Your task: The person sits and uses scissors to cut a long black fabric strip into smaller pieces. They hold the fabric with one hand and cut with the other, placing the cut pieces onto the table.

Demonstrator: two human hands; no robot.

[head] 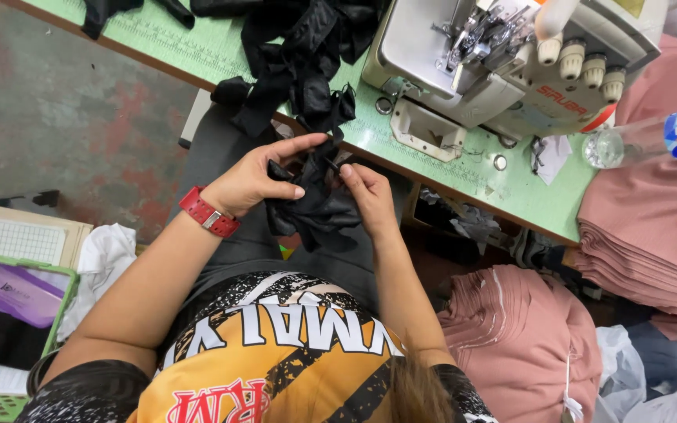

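Over my lap, both hands work a small piece of black fabric (316, 210). My left hand (256, 178), with a red watch at the wrist, pinches the upper left part of the piece. My right hand (366, 196) grips its right edge with fingertips close to the left hand's. The fabric hangs crumpled between them, just below the front edge of the green table (464, 176). More black fabric pieces (307, 55) lie heaped on the table above my hands.
A cream sewing machine (503, 55) stands on the table at upper right. Stacks of pink fabric (652, 227) sit to the right, with a clear plastic bottle (652, 137) on top. A green basket (17, 313) with a purple case is at lower left.
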